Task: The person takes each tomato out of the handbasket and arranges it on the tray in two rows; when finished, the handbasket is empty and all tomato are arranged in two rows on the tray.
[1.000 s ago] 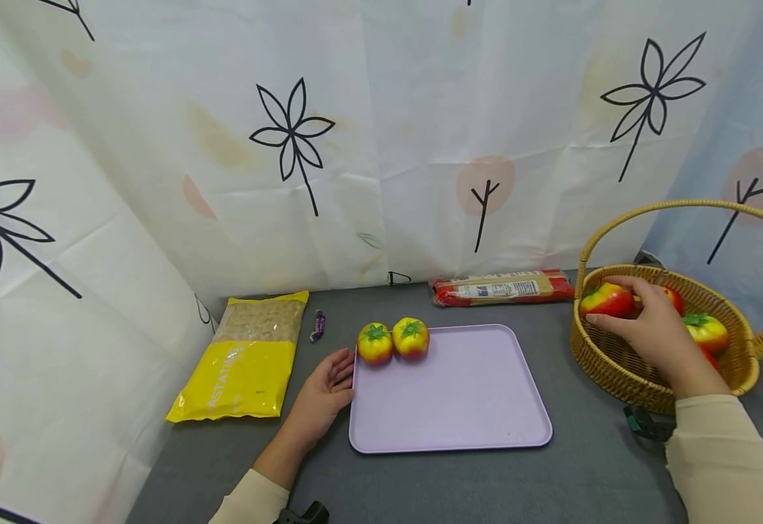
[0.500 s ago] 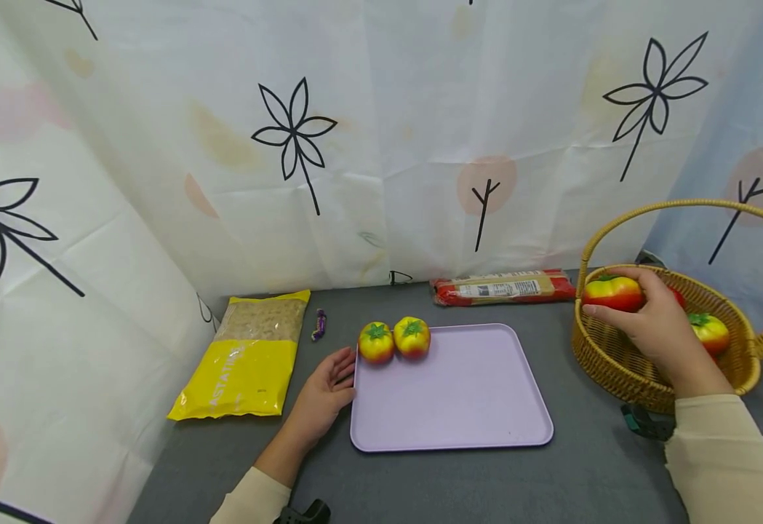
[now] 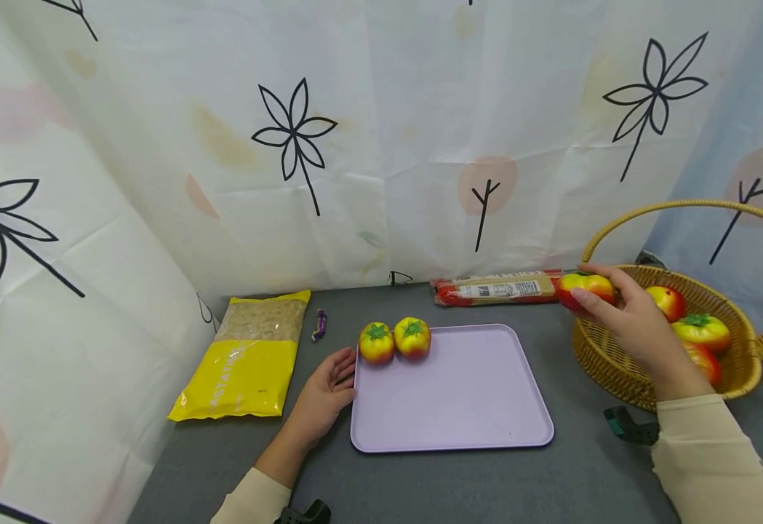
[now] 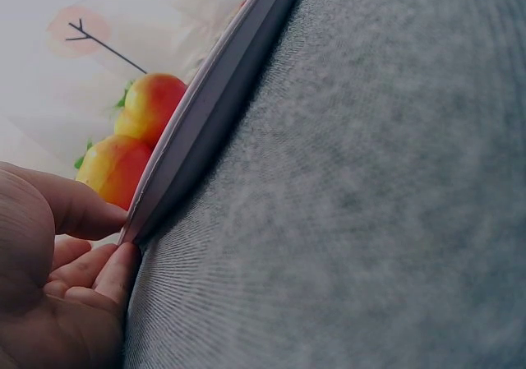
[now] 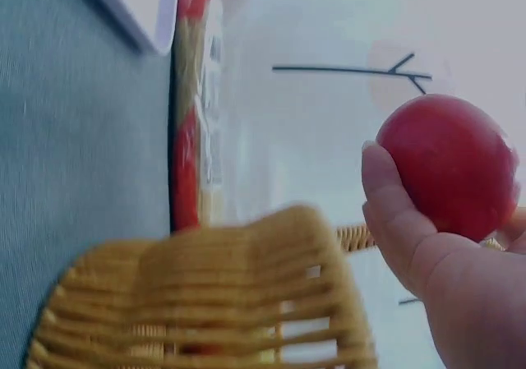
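- Head view: the right hand [image 3: 636, 327] grips a persimmon-like fruit [image 3: 584, 290] between thumb and fingers, at the left rim of the wicker basket [image 3: 610, 375]. Half a second ago the fruit was over the basket's inside; the hand has carried it left — so I judge this piece to be lifted free of the others. Three fruits [image 3: 702, 333] show in the basket. Two tray fruits [image 3: 377, 343] sit side by side at the far left corner of the lilac tray [image 3: 453, 393].
- Left wrist view: the left hand [image 4: 53, 311] pinches the tray's left edge between thumb and fingertips. It has stayed put — probably steadying the tray on the table [image 4: 345, 221].
- Right wrist view: the gripped fruit's red underside faces the camera, apart from the basket's wall; a noodle packet [image 5: 187, 159] lies beyond on the table.
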Action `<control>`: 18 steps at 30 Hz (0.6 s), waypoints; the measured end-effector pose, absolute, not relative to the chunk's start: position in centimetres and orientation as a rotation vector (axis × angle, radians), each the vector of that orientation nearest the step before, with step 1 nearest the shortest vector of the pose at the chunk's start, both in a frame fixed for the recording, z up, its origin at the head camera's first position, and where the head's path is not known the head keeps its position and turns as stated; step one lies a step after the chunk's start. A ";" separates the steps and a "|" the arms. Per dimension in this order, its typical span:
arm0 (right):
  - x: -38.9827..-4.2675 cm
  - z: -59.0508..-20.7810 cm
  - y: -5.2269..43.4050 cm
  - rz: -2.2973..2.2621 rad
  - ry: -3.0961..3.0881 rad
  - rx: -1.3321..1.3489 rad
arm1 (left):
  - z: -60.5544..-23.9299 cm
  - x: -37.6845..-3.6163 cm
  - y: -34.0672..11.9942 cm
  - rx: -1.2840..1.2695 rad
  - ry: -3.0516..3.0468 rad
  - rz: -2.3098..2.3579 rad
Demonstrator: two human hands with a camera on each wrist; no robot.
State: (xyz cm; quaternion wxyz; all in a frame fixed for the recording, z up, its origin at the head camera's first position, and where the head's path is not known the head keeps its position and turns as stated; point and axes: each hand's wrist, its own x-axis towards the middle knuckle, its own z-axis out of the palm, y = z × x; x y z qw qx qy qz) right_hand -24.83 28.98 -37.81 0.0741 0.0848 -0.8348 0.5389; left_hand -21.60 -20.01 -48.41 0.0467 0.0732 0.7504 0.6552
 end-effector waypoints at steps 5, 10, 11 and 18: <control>-24.9 -38.3 28.2 2.069 -2.149 0.510 | -48.6 -21.6 -20.0 0.244 2.290 2.002; -24.9 -38.4 27.2 2.098 -2.072 0.522 | -48.8 -21.6 -20.1 0.260 2.295 2.004; -24.8 -38.4 27.0 2.072 -2.089 0.511 | -48.8 -21.6 -20.1 0.265 2.297 2.005; -24.6 -38.3 25.5 1.901 -2.251 0.486 | -48.9 -21.8 -20.0 0.220 2.298 1.999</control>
